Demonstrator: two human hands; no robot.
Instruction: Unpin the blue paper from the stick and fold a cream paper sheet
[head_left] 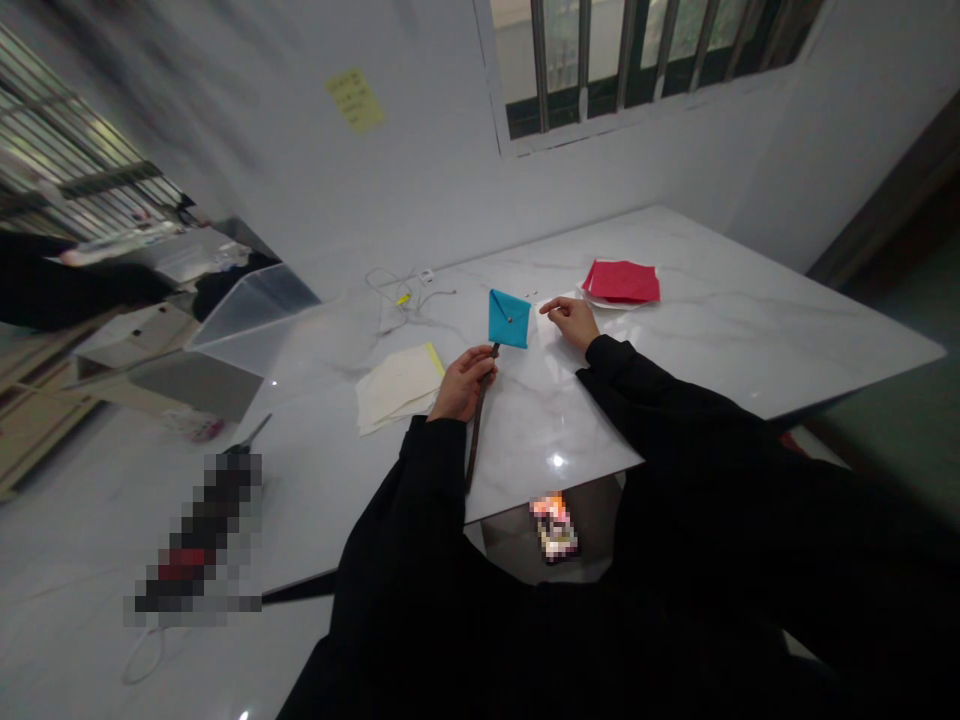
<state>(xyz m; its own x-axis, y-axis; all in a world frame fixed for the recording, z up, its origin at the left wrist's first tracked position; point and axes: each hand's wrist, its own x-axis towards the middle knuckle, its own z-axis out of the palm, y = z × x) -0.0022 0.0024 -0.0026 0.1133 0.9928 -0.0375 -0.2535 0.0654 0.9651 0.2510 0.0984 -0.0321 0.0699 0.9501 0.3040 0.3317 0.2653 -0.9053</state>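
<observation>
My left hand (466,382) is closed around a thin dark stick (475,432) that carries a folded blue paper piece (509,319) at its top end. The stick slants down past my wrist to the table edge. My right hand (571,320) rests on the white marble table (750,330) just right of the blue piece, fingers curled with the fingertips pinched near a small white sheet (549,332). What it pinches, if anything, is too small to make out. Both arms wear black sleeves.
A stack of red paper (622,281) lies beyond my right hand. Cream and yellow sheets (397,386) lie left of my left hand. White cables (405,290) sit at the back. A clear plastic box (251,310) and cartons stand at the left.
</observation>
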